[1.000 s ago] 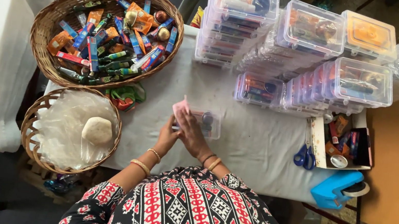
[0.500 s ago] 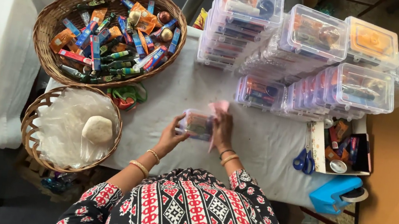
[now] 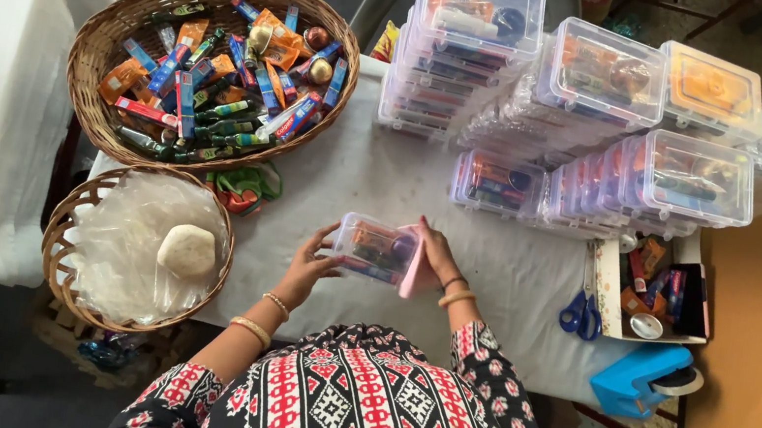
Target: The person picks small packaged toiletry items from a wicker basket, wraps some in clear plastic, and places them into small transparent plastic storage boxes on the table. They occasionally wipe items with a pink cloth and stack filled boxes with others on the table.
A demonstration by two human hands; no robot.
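**Two hands hold a little clear box**

The box [image 3: 376,249] sits between both hands, low over the tabletop [image 3: 356,176]. The left hand [image 3: 306,268] has its fingers [image 3: 323,236] curled on the box's left end. The right hand [image 3: 435,252] presses a pink lid [image 3: 411,266] at the right end. The box lies flat, long side running left to right. A white cloth covers the tabletop. Baskets sit left, stacked boxes far right.
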